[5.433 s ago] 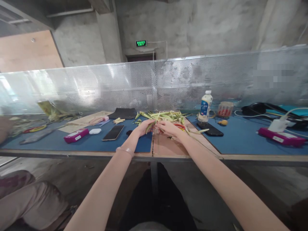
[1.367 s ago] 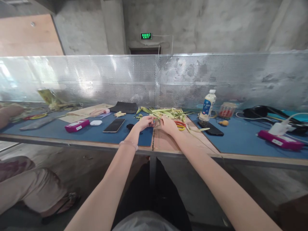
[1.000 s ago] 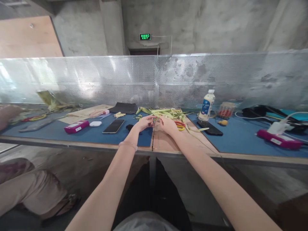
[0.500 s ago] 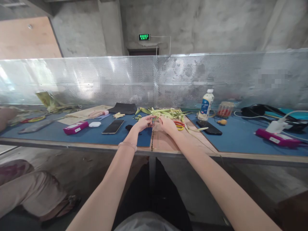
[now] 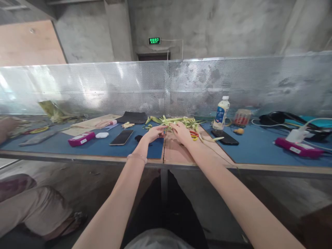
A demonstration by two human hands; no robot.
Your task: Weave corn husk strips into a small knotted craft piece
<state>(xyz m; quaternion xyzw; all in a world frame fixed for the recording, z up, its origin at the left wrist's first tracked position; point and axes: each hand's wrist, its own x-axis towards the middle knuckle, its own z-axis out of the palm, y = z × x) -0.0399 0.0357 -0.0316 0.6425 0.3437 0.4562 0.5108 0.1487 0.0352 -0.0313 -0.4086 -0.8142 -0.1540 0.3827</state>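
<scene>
My left hand [image 5: 153, 134] and my right hand [image 5: 183, 133] meet at the near edge of a heap of green and yellow leaf strips [image 5: 176, 122] on the table [image 5: 181, 160]. The fingers of both hands are curled and pinched around a small piece of leaf between them; the piece itself is too small to see clearly. Scissors with red and yellow handles [image 5: 194, 135] lie just right of my right hand. A long leaf strip [image 5: 210, 139] trails off to the right.
A phone [image 5: 121, 137], white earbud case [image 5: 102, 135] and pink box [image 5: 78, 139] lie to the left. A drink bottle [image 5: 221, 113], dark phone [image 5: 224, 137], jar [image 5: 241, 117], cables and another pink box [image 5: 298, 148] sit right. Perforated metal screen [image 5: 166, 88] behind. Another person's legs [image 5: 31, 211] at lower left.
Both hands have stayed at the leaf heap, shifting only slightly; my right hand has moved a little farther up onto the leaves. The view has drifted a bit.
</scene>
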